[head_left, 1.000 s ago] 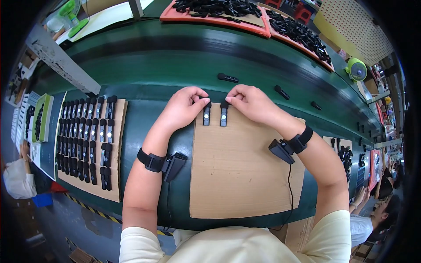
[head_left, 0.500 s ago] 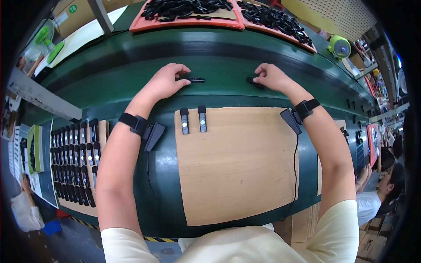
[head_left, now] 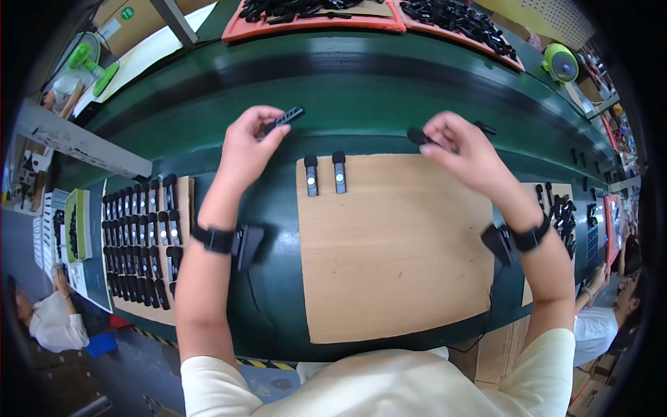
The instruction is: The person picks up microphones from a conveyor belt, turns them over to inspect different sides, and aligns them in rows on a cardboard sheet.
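My left hand (head_left: 251,142) is closed on a slim black wireless microphone (head_left: 294,113), tilted up above the green conveyor belt (head_left: 347,94). Pinched in the fingers of my right hand (head_left: 462,149) is a dark microphone with a rounded foam tip (head_left: 417,136); the rest of it is hidden by the fingers. Below and between the hands lies a cardboard sheet (head_left: 396,257). On its upper left corner rest two small microphones, one at the left (head_left: 311,177) and another beside it (head_left: 340,174), both with black foam tips and a bright round spot.
Another black piece (head_left: 486,128) lies on the belt beyond my right hand. Rows of microphones fill a board (head_left: 182,243) at left. Red trays (head_left: 313,28) heaped with black parts stand at the back. More black parts lie on cardboard (head_left: 535,278) at right. People sit at both sides.
My left hand has raised the microphone off the belt and tilted it. My right hand has drawn its piece nearer the cardboard. The whole view has shifted slightly.
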Demonstrator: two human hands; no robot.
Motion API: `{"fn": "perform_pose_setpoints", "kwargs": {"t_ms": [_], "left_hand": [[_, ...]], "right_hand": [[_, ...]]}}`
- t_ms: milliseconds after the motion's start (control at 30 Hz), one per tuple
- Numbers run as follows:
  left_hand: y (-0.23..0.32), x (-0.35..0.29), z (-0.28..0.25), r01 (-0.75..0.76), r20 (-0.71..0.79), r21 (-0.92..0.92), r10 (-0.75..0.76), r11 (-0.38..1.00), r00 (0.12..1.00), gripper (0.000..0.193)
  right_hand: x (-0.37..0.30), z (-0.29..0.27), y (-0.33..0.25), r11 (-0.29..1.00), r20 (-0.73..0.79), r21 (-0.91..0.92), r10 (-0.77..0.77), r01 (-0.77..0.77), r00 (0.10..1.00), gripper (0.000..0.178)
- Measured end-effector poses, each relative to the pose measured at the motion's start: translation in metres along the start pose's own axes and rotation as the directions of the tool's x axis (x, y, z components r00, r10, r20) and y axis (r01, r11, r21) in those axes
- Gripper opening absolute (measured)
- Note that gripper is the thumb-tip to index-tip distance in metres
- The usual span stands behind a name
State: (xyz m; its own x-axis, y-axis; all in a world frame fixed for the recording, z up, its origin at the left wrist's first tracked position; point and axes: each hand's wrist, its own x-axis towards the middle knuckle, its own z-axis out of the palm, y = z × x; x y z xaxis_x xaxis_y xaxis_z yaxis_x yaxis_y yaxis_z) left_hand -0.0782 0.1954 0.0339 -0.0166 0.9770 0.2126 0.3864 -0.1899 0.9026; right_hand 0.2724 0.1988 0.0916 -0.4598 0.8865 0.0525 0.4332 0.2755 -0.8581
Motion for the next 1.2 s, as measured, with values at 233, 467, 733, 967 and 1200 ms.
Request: {"fn": "perform_pose_setpoints", "kwargs": {"t_ms": [233,467,733,967,1200], "left_hand": [[0.067,-0.149,0.0,0.088,-0.051,-0.362,-0.114,0.928,0.992,0.027],[0.1,-0.186,0.03,0.108,0.022,-0.429,-0.109,0.897,0.994,0.029],[0.14,-0.194,0.06,0.029,0.077,-0.304,-0.006,0.952,0.997,0.03],[0.136,-0.19,0.061,-0.088,0.109,-0.284,0.123,0.955,0.986,0.03],[0.137,-0.187,0.065,-0.098,0.115,-0.307,0.139,0.947,0.984,0.026]], "right_hand": [[-0.132,0.023,-0.053,0.993,-0.053,0.095,-0.07,0.075,0.996,0.024],[-0.139,0.068,-0.048,0.874,-0.116,0.486,0.066,-0.001,0.991,0.027],[-0.159,0.072,-0.042,0.871,-0.199,0.466,-0.066,0.153,0.978,0.029],[-0.162,0.075,-0.04,0.895,-0.25,0.354,-0.189,0.272,0.95,0.03],[-0.161,0.071,-0.043,0.897,-0.257,0.33,-0.215,0.294,0.942,0.028]]}}
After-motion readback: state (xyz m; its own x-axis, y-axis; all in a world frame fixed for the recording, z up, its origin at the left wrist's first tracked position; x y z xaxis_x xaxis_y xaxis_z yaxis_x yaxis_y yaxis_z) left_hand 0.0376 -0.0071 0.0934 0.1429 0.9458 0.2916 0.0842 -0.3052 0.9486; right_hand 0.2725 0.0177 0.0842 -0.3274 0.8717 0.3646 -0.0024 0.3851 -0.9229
